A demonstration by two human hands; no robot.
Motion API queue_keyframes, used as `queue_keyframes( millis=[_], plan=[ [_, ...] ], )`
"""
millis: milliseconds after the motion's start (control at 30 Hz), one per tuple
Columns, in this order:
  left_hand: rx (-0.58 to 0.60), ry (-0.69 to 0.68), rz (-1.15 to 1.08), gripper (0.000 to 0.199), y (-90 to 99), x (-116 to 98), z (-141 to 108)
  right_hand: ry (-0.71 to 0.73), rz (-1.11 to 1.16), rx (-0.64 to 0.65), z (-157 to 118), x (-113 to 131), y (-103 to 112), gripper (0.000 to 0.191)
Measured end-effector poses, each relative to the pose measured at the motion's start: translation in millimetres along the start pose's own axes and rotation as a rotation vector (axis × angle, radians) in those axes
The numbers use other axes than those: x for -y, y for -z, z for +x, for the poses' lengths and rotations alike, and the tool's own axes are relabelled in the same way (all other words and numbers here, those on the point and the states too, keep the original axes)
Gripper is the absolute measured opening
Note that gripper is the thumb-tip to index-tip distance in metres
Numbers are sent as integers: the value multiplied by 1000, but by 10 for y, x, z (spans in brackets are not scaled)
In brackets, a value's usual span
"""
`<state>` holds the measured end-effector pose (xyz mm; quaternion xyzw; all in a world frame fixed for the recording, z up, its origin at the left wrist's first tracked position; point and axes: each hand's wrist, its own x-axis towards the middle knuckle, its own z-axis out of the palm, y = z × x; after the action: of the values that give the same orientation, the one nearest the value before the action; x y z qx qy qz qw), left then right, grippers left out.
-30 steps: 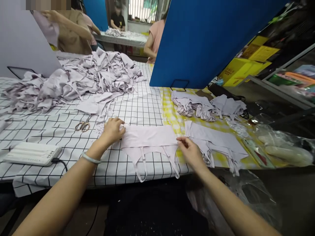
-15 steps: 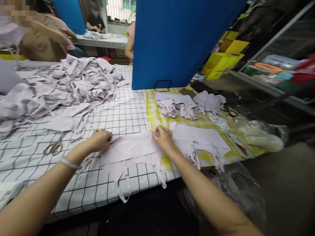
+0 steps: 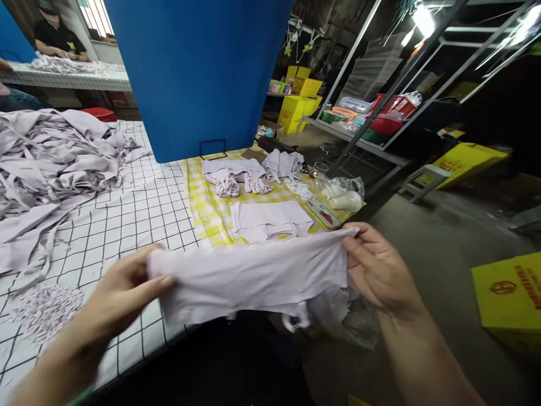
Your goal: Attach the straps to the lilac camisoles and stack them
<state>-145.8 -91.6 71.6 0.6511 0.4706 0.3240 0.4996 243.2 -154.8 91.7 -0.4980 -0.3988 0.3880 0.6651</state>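
While the cloth (image 3: 253, 279) spans the gap between the two hands, its long axis runs crosswise, with the right end a little higher in the view than the left. It hangs at the near edge of the table (image 3: 169, 211), its lower side in front of the wearer's dark lap, and it looks raised rather than laid flat. Straight beyond its upper edge lies the stack (image 3: 274, 213) of similar pieces, on the yellow cover (image 3: 203, 214). The stack's long side runs roughly the same way as the cloth, and the right hand (image 3: 378, 265) seems somewhat nearer to it than the left hand (image 3: 127, 287).

Both hands are grasping the cloth, one at each end. On the left, the grip is closed, thumb across the near face and fingers behind, though blur softens the exact contact. On the right, thumb and forefinger pinch the upper corner, parted only by the fabric, with the other fingers loosely curled beneath. The cloth looks fairly taut along its top edge, creased towards the right, and a strap (image 3: 296, 321) dangles from its lower side.

A phone (image 3: 323, 213) lies just right of the stack, and another pile (image 3: 232, 169) sits farther back. Scraps (image 3: 46, 310) are spread near the left hand, with a large heap (image 3: 63, 155) beyond them.
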Motion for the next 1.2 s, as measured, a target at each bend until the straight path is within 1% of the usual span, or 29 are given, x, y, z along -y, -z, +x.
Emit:
queue_keyframes(
  millis=[33, 67, 100, 133, 167, 233, 300, 367, 467, 533, 600, 700, 767, 833, 933, 967, 1000, 1033, 1067, 1100, 1133, 1167, 1200],
  plan=[
    [48, 8, -225, 28, -282, -28, 171, 37, -4, -80, 70, -9, 162, 29],
    [74, 13, -401, 33, -545, -45, 345, 67, -14, -150, 149, -38, 308, 32],
    [77, 19, -530, 38, -775, -53, 514, 85, -28, -201, 233, -83, 440, 34],
    [80, 34, -615, 40, -963, -51, 671, 89, -44, -231, 319, -141, 558, 35],
    [85, 49, -668, 42, -1108, -42, 811, 84, -57, -243, 406, -208, 662, 37],
    [96, 85, -697, 43, -1274, -2, 1052, 59, -77, -233, 587, -362, 831, 40],
    [101, 120, -668, 42, -1323, 57, 1273, 28, -103, -204, 800, -530, 941, 42],
    [73, 145, -587, 41, -1315, 125, 1518, 11, -160, -162, 1072, -707, 984, 44],
    [-22, 169, -393, 36, -1295, 236, 1941, 4, -309, -97, 1576, -1011, 931, 50],
    [-72, 191, -301, 33, -1301, 315, 2203, -3, -391, -89, 1898, -1249, 860, 52],
    [-97, 216, -259, 32, -1322, 396, 2397, -18, -449, -91, 2139, -1494, 812, 50],
    [-122, 239, -195, 31, -1357, 507, 2542, -25, -562, -100, 2311, -1785, 839, 42],
    [-125, 245, -158, 29, -1371, 565, 2583, -9, -642, -122, 2347, -1883, 904, 38],
    [-128, 246, -112, 27, -1375, 600, 2614, 13, -724, -135, 2362, -1903, 965, 35],
    [-152, 251, -27, 29, -1379, 590, 2648, 28, -839, -121, 2353, -1836, 980, 32],
    [-177, 214, 51, 31, -1385, 569, 2648, 43, -880, -116, 2337, -1802, 959, 33],
    [-202, 135, 169, 34, -1397, 543, 2641, 82, -940, -106, 2313, -1770, 929, 35],
    [-215, 18, 323, 36, -1416, 515, 2624, 147, -1021, -84, 2283, -1743, 892, 39],
    [-199, -123, 497, 37, -1442, 492, 2601, 229, -1120, -44, 2250, -1727, 854, 43],
    [-152, -263, 672, 38, -1476, 477, 2573, 309, -1229, 15, 2216, -1725, 819, 47],
    [-77, -369, 822, 40, -1516, 474, 2545, 362, -1333, 91, 2185, -1741, 790, 50],
    [11, -414, 930, 44, -1558, 486, 2520, 371, -1416, 170, 2161, -1773, 772, 53],
    [93, -414, 1010, 49, -1601, 511, 2501, 331, -1468, 238, 2145, -1821, 764, 56]
  ],
)
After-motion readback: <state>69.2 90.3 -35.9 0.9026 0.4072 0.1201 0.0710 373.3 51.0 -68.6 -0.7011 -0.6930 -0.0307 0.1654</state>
